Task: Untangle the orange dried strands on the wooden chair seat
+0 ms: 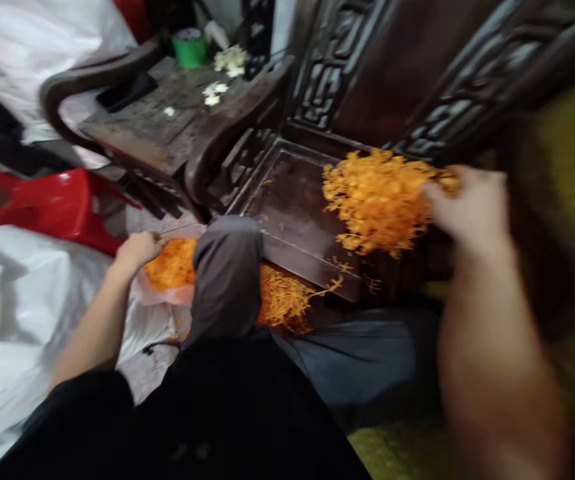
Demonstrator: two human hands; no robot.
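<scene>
My right hand (467, 200) is closed around the end of a large orange bunch (380, 200), which looks like stringy blossoms, over the seat of a dark wooden chair (307, 193). My left hand (140, 253) is low on the left, fingers closed at the edge of a pale bag (167, 293) with orange pieces (174, 263) in it. What the fingers pinch is too small to make out. Another orange bunch (284, 300) lies below the chair seat, beside my raised knee (227, 267).
A second wooden chair (152, 127) at upper left holds a green tape roll (190, 48), a dark flat object (126, 92) and pale flower bits (214, 93). A red plastic stool (62, 203) and white sacks (12, 320) stand at the left.
</scene>
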